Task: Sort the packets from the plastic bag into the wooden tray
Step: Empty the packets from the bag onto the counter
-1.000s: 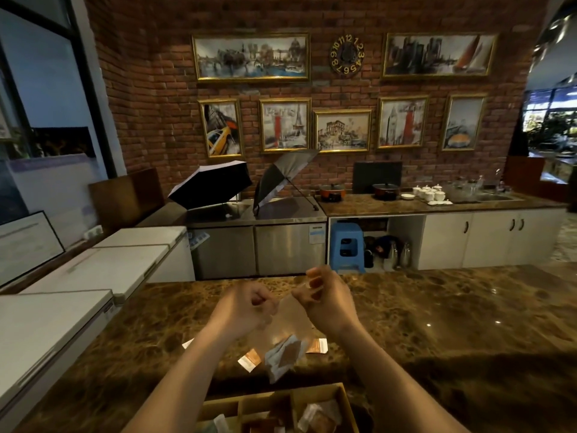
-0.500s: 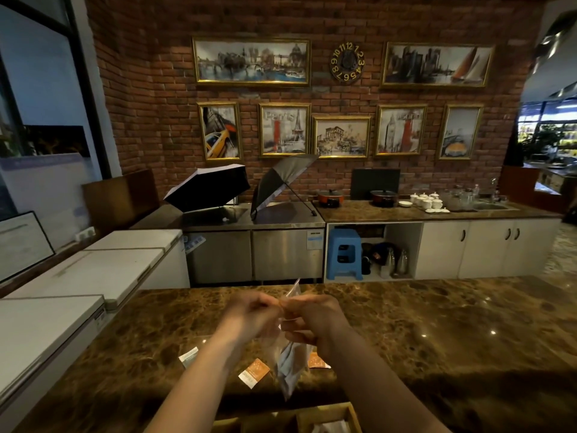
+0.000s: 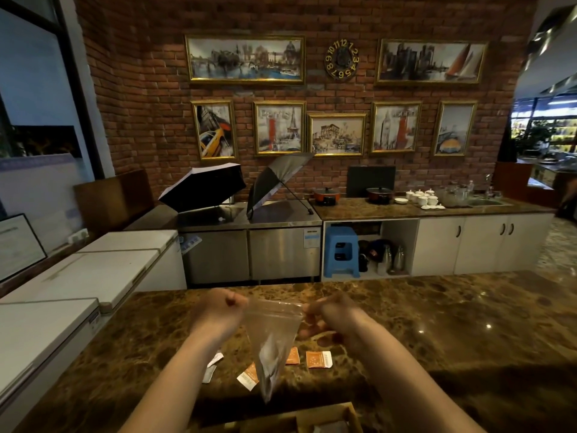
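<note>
A clear plastic bag (image 3: 271, 331) hangs above the marble counter, stretched between both hands along its top edge. My left hand (image 3: 218, 314) pinches the left corner and my right hand (image 3: 331, 317) pinches the right corner. At least one pale packet (image 3: 269, 365) sits in the bag's bottom tip. Orange packets (image 3: 318, 359) and white packets (image 3: 215, 360) lie loose on the counter below the bag. The wooden tray (image 3: 324, 417) shows only its far rim at the bottom edge of the view.
The brown marble counter (image 3: 437, 332) stretches wide to the right. White chest freezers (image 3: 78, 276) line the left side. Behind are steel cabinets, two open umbrellas (image 3: 203, 190), a blue stool and a brick wall with pictures.
My hands have pulled apart, spreading the bag's top edge wide. The view has tilted up a little, so less of the wooden tray shows.
</note>
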`<state>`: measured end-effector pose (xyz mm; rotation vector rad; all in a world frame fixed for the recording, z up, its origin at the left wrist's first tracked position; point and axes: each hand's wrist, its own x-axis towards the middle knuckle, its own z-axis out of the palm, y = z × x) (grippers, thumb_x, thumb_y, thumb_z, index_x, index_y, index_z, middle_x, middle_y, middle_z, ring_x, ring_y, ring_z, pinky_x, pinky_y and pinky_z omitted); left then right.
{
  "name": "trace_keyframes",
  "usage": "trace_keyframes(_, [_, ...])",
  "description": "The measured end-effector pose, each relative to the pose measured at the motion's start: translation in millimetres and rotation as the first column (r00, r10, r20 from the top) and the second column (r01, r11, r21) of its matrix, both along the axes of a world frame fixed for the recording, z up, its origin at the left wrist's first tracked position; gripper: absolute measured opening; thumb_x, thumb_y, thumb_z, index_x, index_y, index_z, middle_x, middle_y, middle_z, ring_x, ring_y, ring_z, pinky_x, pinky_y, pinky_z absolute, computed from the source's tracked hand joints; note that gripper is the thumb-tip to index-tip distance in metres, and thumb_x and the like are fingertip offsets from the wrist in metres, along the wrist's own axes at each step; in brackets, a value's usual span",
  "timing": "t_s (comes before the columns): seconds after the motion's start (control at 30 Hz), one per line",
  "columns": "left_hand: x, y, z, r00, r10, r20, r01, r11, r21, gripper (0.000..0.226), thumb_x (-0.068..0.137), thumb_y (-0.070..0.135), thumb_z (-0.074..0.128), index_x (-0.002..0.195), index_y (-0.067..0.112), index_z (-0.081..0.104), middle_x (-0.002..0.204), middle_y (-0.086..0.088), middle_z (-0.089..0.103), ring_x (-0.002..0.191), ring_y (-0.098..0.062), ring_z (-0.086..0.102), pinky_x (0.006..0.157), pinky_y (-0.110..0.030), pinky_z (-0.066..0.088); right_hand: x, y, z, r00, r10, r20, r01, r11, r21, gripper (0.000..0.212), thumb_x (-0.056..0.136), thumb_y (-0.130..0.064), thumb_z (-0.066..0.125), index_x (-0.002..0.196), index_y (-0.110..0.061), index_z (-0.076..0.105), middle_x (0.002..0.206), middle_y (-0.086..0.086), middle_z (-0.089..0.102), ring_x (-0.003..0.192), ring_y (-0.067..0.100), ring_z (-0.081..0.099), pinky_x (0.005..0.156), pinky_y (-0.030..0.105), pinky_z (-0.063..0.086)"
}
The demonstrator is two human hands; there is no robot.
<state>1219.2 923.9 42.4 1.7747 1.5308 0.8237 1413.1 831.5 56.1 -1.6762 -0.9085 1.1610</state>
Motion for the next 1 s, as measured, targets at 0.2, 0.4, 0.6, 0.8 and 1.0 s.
trace_keyframes(0.2, [5, -6, 3, 0.955, -0.07, -0.287, 0.105, 0.988, 0.11, 0.016, 0.096, 0.018, 0.044, 0.086, 0.021, 0.056, 0.087, -0.002, 0.063, 0.078, -0.021, 0.059, 0.064, -0.034, 0.047, -1, 6, -6, 0.998, -0.032, 0.048, 0.031, 0.999, 0.028, 0.031, 0.104, -0.024, 0.048, 0.109, -0.001, 0.068, 0.083, 0.008, 0.069, 0.071, 0.018, 0.068, 0.058, 0.029, 0.052])
trace_keyframes(0.4, [16, -9, 11, 0.992, -0.1, -0.072, 0.102, 0.994, 0.032, 0.012, 0.1, 0.022, 0.048, 0.09, 0.023, 0.054, 0.097, -0.004, 0.067, 0.087, -0.025, 0.065, 0.078, -0.046, 0.062, 13, 8, -27, 0.981, -0.125, -0.151, 0.13, 0.991, 0.025, 0.03, 0.105, -0.032, 0.048, 0.113, -0.007, 0.063, 0.1, 0.016, 0.072, 0.071, 0.022, 0.066, 0.059, 0.032, 0.057])
trace_keyframes(0.6, [28, -26, 35, 0.941, -0.165, 0.296, 0.183, 0.982, -0.036, 0.013, 0.105, 0.017, 0.045, 0.102, 0.01, 0.055, 0.097, -0.011, 0.072, 0.083, -0.027, 0.074, 0.067, -0.04, 0.064, 32, -2, -75, 0.962, -0.046, -0.27, 0.002, 0.987, -0.158, 0.028, 0.103, -0.024, 0.053, 0.126, -0.008, 0.053, 0.118, 0.024, 0.068, 0.087, 0.032, 0.068, 0.087, 0.051, 0.059])
trace_keyframes(0.8, [24, -25, 45, 0.701, -0.168, 0.693, 0.329, 0.939, -0.106, 0.025, 0.106, 0.019, 0.045, 0.118, 0.0, 0.056, 0.103, -0.01, 0.079, 0.091, -0.029, 0.077, 0.064, -0.037, 0.063, 28, -8, -83, 0.799, 0.134, -0.586, -0.125, 0.991, 0.056, 0.044, 0.086, -0.013, 0.061, 0.13, -0.006, 0.057, 0.13, 0.025, 0.065, 0.124, 0.04, 0.06, 0.108, 0.061, 0.044])
trace_keyframes(1.0, [19, -11, 32, 0.619, -0.05, 0.784, 0.282, 0.946, -0.162, 0.023, 0.104, 0.02, 0.05, 0.117, 0.004, 0.059, 0.109, -0.017, 0.077, 0.095, -0.035, 0.075, 0.061, -0.036, 0.061, 27, -7, -77, 0.598, 0.287, -0.749, -0.062, 0.947, 0.314, 0.059, 0.08, -0.006, 0.063, 0.137, -0.004, 0.05, 0.136, 0.032, 0.059, 0.124, 0.051, 0.058, 0.107, 0.066, 0.041])
